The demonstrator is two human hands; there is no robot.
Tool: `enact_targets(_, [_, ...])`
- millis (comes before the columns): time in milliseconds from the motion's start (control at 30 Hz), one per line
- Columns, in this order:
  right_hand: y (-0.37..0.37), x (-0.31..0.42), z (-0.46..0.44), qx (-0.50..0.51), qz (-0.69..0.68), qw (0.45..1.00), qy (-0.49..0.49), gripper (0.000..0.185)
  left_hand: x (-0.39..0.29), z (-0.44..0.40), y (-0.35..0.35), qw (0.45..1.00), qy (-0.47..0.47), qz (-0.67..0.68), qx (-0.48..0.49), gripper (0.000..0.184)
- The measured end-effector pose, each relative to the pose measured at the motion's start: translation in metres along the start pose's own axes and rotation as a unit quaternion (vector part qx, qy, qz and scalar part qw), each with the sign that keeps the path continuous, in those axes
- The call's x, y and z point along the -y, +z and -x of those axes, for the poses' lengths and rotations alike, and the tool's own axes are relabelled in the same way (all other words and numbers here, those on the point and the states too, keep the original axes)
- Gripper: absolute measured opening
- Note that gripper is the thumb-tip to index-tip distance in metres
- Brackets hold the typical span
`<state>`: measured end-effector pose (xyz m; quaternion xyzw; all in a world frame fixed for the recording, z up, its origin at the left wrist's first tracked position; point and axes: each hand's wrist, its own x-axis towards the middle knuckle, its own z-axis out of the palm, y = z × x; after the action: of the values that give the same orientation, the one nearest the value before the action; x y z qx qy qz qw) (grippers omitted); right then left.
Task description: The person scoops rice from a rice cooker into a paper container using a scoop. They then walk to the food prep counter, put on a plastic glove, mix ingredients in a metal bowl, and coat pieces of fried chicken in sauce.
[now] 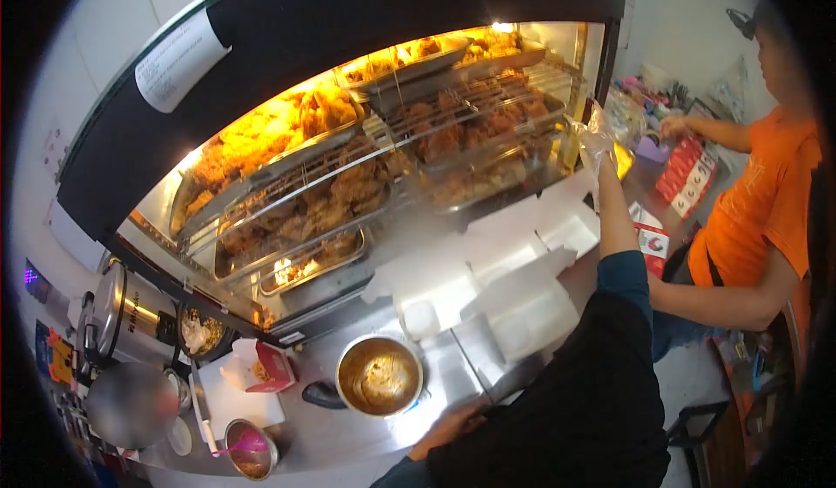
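Note:
My right hand [596, 138], in a clear plastic glove, reaches to the right end of a lit food warmer [131, 227]. Its fingers look closed, but the glove and glare hide what they hold. Beside it shows something yellow [623, 161]. Inside the warmer, metal trays [361, 246] hold many pieces of fried chicken [353, 188]. Low in the view, my left hand [448, 425] is at the front of the steel counter, partly behind my dark shirt; its fingers cannot be made out. Nearest to it stands a steel bowl [380, 376] with brown residue inside.
White paper-lined boxes [514, 309] lie before the warmer. On the left are a red-and-white carton [268, 368], a small bowl with a pink utensil [248, 443] and a large cooker [131, 318]. A person in orange [749, 192] works at right beside red-and-white packages [686, 175].

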<state>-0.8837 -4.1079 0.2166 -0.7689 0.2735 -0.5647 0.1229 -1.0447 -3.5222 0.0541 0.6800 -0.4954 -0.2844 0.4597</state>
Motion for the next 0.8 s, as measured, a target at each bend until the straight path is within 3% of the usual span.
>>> enact_targets(67, [0.002,0.013,-0.019,0.044,0.008,0.995,0.090,0.063,-0.009,-0.015,0.007,0.997,-0.021,0.032,0.060,0.034])
enact_targets(133, [-0.049,0.086,-0.010,0.149,0.034,0.964,0.218,0.064,-0.009,-0.022,0.011,0.993,-0.061,0.017,0.098,0.032])
enact_targets(200, [-0.046,0.098,0.000,0.101,-0.056,0.956,0.270,0.066,-0.009,-0.027,0.012,0.989,-0.087,0.008,0.119,0.031])
enact_targets(300, [-0.026,0.080,0.011,0.054,-0.036,0.979,0.191,0.065,-0.011,-0.032,0.012,0.983,-0.123,-0.004,0.138,0.029])
enact_targets(400, [-0.060,0.130,0.017,0.234,0.052,0.960,0.147,0.053,-0.020,-0.042,0.009,0.975,-0.164,-0.004,0.149,0.028])
enact_targets(500, [-0.057,0.123,0.044,0.234,-0.028,0.972,0.003,0.036,-0.018,-0.052,0.015,0.979,-0.138,-0.015,0.149,0.026])
enact_targets(600, [-0.088,0.166,0.005,0.321,0.033,0.915,-0.243,0.029,0.002,-0.060,0.031,0.988,-0.060,-0.038,0.141,0.026])
enact_targets(633, [-0.086,0.181,-0.011,0.305,0.070,0.925,-0.214,0.034,0.005,-0.063,0.031,0.988,-0.057,-0.029,0.141,0.026])
enact_targets(800, [-0.008,0.207,-0.091,0.061,0.022,0.988,-0.141,0.024,0.017,-0.084,0.022,0.989,-0.075,-0.009,0.129,0.027])
